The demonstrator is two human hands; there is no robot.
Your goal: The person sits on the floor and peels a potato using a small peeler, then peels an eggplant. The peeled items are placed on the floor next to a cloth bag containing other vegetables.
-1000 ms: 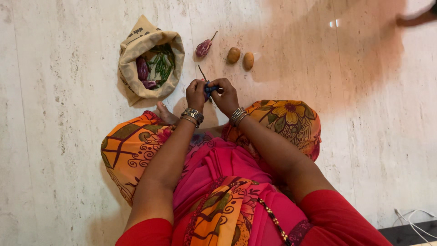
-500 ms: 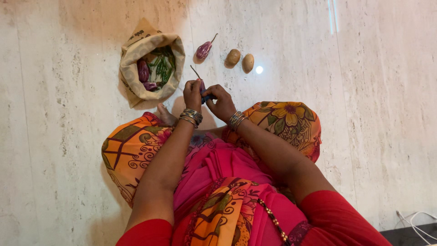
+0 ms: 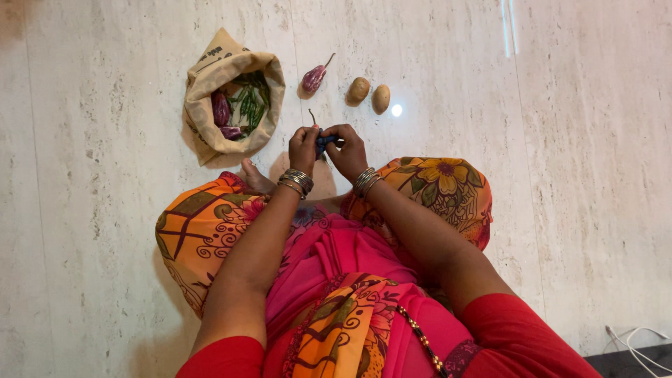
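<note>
My left hand (image 3: 302, 148) is curled shut around a small purple brinjal (image 3: 313, 131), most of it hidden in my fingers, only its thin curved stalk poking up on the far side. My right hand (image 3: 348, 150) closes on a blue-handled tool (image 3: 323, 141) pressed against the brinjal; its blade I cannot make out. Both hands meet just beyond my knees, over smooth, glossy pale stone floor (image 3: 560, 140) with faint grey veining. Far left sits a soft, crumpled brown paper bag (image 3: 210, 77), its rim rolled down, holding slim green beans (image 3: 248, 101) and glossy purple brinjals. Just past my hands lies another streaked brinjal (image 3: 313, 77), and right of it two rounded, matte tan potatoes (image 3: 369, 93), touching. Bare floor runs wide to the right.
</note>
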